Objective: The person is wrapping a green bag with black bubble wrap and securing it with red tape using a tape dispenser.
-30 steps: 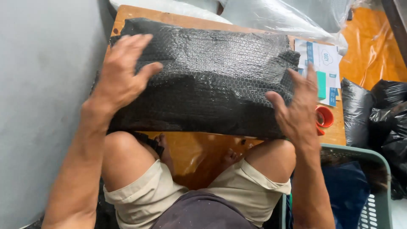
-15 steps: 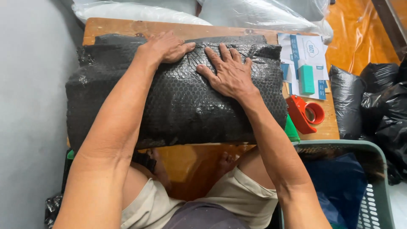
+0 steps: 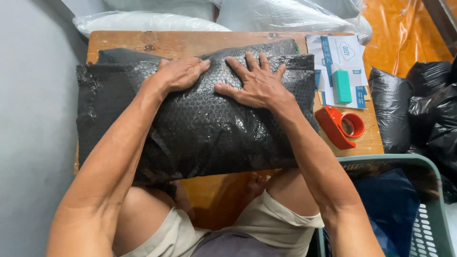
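A bulky parcel wrapped in black bubble wrap (image 3: 209,128) lies across a small wooden table (image 3: 190,42), overhanging its near edge above my knees. My left hand (image 3: 178,74) presses palm down on the parcel's upper middle, fingers together. My right hand (image 3: 254,83) lies flat beside it with fingers spread, also pressing on the wrap. The two hands nearly touch at the top centre of the parcel.
A red tape dispenser (image 3: 340,126) lies on the table's right side, below a teal block (image 3: 342,86) on white and blue printed sheets (image 3: 350,52). Black plastic bags (image 3: 419,114) sit at the right. A green crate (image 3: 428,209) holds dark blue cloth. Clear bags (image 3: 285,14) lie behind.
My hands moved from the parcel's left and right ends to its top centre, then slid slightly toward me. The parcel shifted nearer and now overhangs the table edge more.
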